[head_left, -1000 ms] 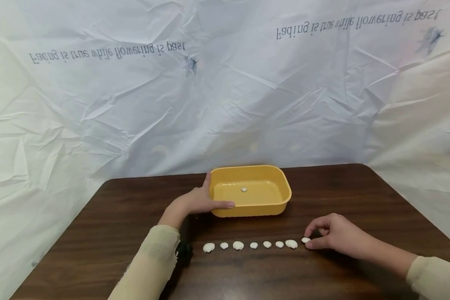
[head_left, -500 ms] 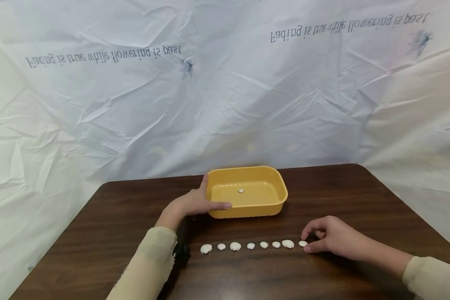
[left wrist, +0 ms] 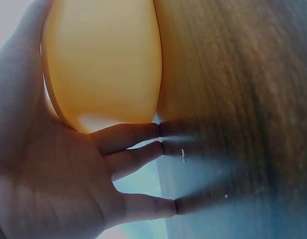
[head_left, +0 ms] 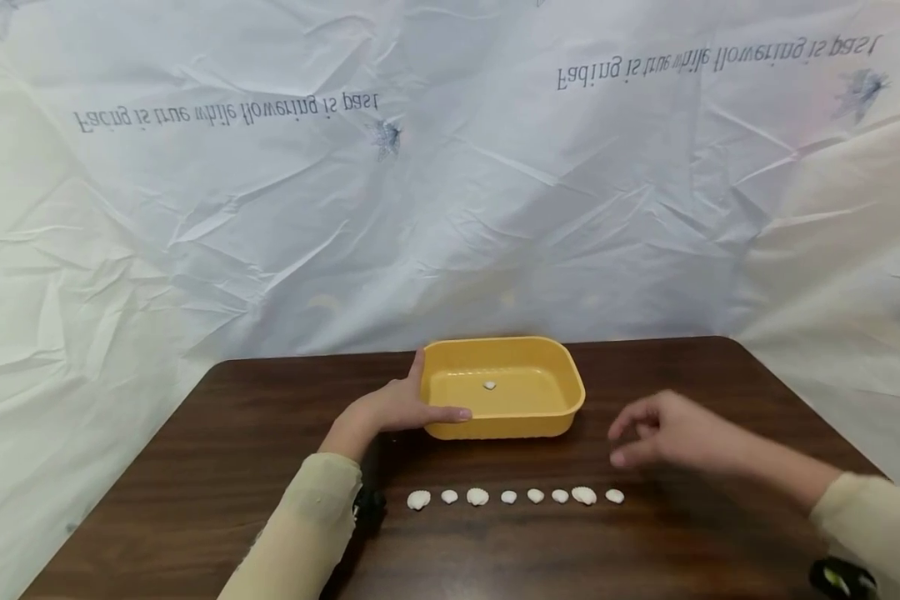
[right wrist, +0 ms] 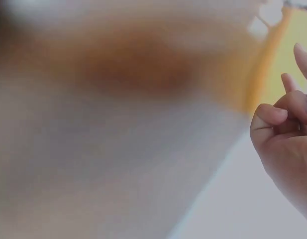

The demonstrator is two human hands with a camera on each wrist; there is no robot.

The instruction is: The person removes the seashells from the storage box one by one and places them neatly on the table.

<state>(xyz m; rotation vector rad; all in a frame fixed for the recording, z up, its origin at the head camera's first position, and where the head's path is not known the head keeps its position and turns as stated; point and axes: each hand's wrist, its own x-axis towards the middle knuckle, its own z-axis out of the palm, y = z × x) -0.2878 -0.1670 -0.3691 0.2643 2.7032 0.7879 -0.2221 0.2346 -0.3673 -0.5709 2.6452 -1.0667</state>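
Observation:
A yellow plastic basin [head_left: 525,426] stands near the back of the table, one small white seashell [head_left: 489,385] lying inside. My left hand [head_left: 397,403] rests on its left end, thumb stretched along the front rim. Straight, spread fingers [left wrist: 138,158] show in the left wrist view, tips down at the tabletop beside the basin's wall. In front runs a row of several white seashells, from a larger ribbed shell [head_left: 418,500] on the left to a small shell [head_left: 614,496] on the right. Above that right end hovers my empty right hand [head_left: 667,433], blurred, thumb and forefinger apart.
The dark brown wooden table [head_left: 285,483] ends just behind the basin. White sheeting [head_left: 450,208] with printed lettering hangs close around the table's back and sides. A black wrist strap [head_left: 840,577] shows at the right sleeve.
My right hand set the small shell down at the row's right end, let go of it and rose away toward the back. My left hand stayed on the basin.

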